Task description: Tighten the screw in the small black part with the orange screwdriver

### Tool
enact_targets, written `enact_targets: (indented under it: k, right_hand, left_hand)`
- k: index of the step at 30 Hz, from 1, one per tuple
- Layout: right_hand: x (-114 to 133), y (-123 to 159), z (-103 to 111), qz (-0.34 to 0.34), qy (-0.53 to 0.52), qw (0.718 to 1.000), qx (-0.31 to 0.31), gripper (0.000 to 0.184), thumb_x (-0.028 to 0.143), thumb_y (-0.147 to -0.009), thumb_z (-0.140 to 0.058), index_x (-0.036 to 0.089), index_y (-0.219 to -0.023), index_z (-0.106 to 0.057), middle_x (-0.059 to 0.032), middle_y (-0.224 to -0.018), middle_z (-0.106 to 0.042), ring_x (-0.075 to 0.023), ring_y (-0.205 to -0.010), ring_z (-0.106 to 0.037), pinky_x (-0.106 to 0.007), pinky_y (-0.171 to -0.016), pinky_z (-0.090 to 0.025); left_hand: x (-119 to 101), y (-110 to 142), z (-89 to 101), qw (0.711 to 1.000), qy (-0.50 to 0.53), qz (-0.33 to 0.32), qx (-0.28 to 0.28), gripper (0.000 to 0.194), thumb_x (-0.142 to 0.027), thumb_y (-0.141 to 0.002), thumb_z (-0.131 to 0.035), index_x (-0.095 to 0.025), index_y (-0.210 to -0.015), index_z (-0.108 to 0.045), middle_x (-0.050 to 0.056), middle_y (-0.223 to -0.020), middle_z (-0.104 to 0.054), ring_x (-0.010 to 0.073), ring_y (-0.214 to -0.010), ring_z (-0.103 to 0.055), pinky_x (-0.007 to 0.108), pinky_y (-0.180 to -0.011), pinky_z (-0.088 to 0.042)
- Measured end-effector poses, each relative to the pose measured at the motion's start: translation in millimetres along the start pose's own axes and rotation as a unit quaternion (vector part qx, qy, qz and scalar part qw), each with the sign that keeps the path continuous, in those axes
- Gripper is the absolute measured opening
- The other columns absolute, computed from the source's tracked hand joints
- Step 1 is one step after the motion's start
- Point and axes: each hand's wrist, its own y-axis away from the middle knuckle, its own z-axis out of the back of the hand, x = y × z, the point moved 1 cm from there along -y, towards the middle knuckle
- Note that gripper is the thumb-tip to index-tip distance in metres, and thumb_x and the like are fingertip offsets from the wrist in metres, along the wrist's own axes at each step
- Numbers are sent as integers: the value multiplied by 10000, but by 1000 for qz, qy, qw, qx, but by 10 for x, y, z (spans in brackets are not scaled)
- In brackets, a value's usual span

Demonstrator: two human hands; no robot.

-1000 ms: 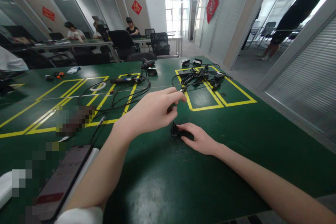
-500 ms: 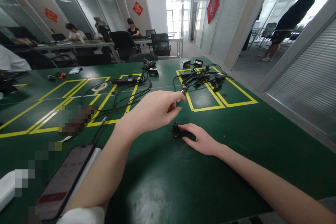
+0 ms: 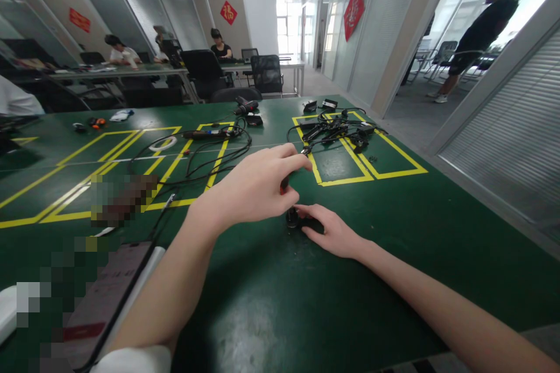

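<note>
My left hand (image 3: 266, 183) is closed, thumb and fingers bent round a small red and dark object (image 3: 284, 184) that is mostly hidden behind them, so its kind is unclear. It hovers just above a black part with a round end (image 3: 291, 218), and its thumb covers the top of that part. My right hand (image 3: 332, 230) grips the part's curved black arm from the right, steadying it on the green table (image 3: 350, 303). Whether the red object touches the black part, I cannot tell.
Tangled black cables and parts (image 3: 332, 128) lie inside yellow tape outlines at the back right. A black corded tool (image 3: 210, 134), a power drill (image 3: 246, 106) and a white ring (image 3: 163, 144) are behind my left hand. A phone (image 3: 109, 297) lies beside my left forearm.
My left hand has come down slightly and its thumb now hides the top of the black part. My right hand still holds that part in nearly the same place.
</note>
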Motion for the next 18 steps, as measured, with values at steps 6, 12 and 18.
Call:
enact_targets:
  k: [6, 12, 18]
  right_hand:
    - [6, -13, -1, 3, 6, 1000, 5, 497, 150, -928, -606, 197, -1417, -533, -122, -1233, -694, -265, -1134, -651, -481, -1005, -534]
    - [-17, -29, -31, -19, -4, 1000, 5, 564, 149, -901, -662, 220, -1442, -518, -111, -1227, -688, -259, -1097, -647, -489, -995, -537]
    - [-52, -65, -106, -57, 0, 998, -11, 641, 171, -858, -741, 222, -1454, -511, -97, -1148, -693, -258, -1029, -649, -490, -955, -550]
  left_hand:
    - [10, 6, 3, 1000, 2, 6, -5, 344, -196, -912, -547, -231, -1238, -649, 43, -1033, -705, 198, -880, -665, 287, -720, -482]
    - [5, 1, 1, 1000, 15, -6, -8, 409, -115, -883, -511, -225, -1256, -638, 54, -1126, -684, 183, -899, -664, 277, -728, -482]
    - [-5, 10, 4, 1000, 2, -1, -7, 459, -139, -837, -563, -235, -1283, -618, 55, -1148, -667, 192, -884, -663, 280, -693, -475]
